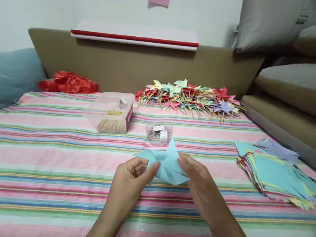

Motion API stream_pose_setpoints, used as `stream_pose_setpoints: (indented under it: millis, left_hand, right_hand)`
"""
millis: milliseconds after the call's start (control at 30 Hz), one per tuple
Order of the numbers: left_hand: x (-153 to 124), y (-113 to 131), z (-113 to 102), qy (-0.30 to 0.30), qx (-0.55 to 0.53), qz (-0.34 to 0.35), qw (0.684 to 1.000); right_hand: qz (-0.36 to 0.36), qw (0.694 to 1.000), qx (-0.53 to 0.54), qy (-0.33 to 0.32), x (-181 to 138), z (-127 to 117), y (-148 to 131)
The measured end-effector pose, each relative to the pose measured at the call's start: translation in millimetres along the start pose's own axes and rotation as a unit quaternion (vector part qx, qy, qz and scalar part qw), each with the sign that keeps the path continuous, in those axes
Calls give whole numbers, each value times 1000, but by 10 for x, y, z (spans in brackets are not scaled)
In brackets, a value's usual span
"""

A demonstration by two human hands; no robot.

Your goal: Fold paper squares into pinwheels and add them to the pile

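Note:
Both my hands hold a light blue paper piece, partly folded into a pinwheel shape, above the striped cloth. My left hand pinches its left side with thumb and curled fingers. My right hand grips its right side with fingers closed over the paper. Just behind the paper stands a small clear tub of pins.
A clear box of wooden sticks sits left of the pin tub. A heap of finished coloured pinwheels lies at the back. A stack of coloured paper squares lies at the right. A red plastic bag is back left; cushions stand at the right.

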State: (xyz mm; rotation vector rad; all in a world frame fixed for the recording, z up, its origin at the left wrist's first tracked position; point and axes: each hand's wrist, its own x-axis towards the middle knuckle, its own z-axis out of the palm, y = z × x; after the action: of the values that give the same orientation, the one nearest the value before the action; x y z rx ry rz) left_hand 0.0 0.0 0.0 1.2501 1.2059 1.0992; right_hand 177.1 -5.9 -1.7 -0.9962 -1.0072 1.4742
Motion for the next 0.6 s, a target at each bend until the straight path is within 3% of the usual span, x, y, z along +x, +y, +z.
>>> stream_pose_setpoints:
  millis: [167, 467, 600]
  left_hand:
    - [21, -12, -29, -65, 37, -6, 997]
    - [34, -47, -84, -121, 53, -4, 991]
    - [52, -12, -98, -129, -2, -15, 992]
  right_hand:
    - [28, 998, -32, -44, -36, -12, -22]
    - [52, 992, -101, -50, -7, -22, 62]
    - [34, 997, -62, 5, 10, 37, 144]
